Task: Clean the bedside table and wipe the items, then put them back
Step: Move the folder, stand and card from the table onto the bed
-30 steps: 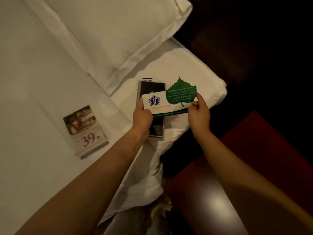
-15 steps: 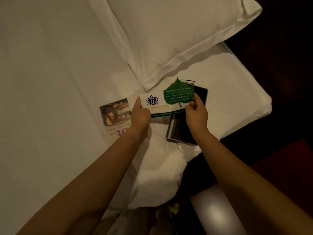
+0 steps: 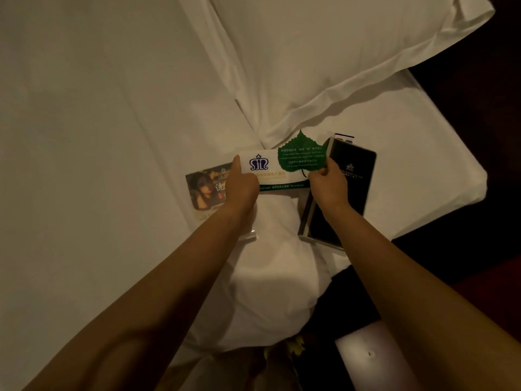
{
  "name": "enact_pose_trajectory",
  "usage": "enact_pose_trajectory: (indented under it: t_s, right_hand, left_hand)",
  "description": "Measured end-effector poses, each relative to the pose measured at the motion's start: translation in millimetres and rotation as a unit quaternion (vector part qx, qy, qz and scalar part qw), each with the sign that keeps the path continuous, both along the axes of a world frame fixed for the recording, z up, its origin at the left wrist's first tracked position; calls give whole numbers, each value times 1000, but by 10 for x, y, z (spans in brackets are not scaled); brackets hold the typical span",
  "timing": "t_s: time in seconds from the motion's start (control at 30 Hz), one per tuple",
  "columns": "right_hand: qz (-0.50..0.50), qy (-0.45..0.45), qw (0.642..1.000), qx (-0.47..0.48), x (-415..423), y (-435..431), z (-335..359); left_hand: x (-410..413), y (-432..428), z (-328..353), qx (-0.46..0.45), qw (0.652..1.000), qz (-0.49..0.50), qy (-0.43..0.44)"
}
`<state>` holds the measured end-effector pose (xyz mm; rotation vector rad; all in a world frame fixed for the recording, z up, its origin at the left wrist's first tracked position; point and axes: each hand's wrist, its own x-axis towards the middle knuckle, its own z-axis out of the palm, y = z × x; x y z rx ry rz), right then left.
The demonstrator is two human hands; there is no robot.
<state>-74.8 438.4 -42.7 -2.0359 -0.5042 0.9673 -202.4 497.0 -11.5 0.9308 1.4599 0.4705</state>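
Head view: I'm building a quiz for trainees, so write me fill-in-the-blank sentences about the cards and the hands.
1. The left hand grips a white card printed with a blue ____ emblem.
2. The right hand pinches a green card shaped like a ____.
3. On the bed, the photo leaflet is partly hidden behind the ____ hand.

Missing words: crown; leaf; left.

Bare forearms (image 3: 169,277), left hand (image 3: 242,189), right hand (image 3: 328,187).

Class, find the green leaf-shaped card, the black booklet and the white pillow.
Green leaf-shaped paper card (image 3: 301,158): head view, middle of the leaf.
Black rectangular booklet (image 3: 359,187): head view, cover beside the wrist.
White fabric pillow (image 3: 338,52): head view, centre of its face.
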Motion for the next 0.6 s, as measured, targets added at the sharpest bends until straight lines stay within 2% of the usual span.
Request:
enact_pose_trajectory:
  t_s: [0.27, 0.33, 0.6]
  right_hand:
    - [76, -61, 984, -151, 34, 275, -35]
    - [95, -78, 979, -162, -22, 298, -23]
    - [182, -223, 945, -155, -244, 107, -3]
  left_hand:
    - [47, 77, -82, -6, 998, -46, 51]
    - [63, 87, -101, 21, 993, -69, 89]
    - [16, 75, -138, 104, 972, -154, 146]
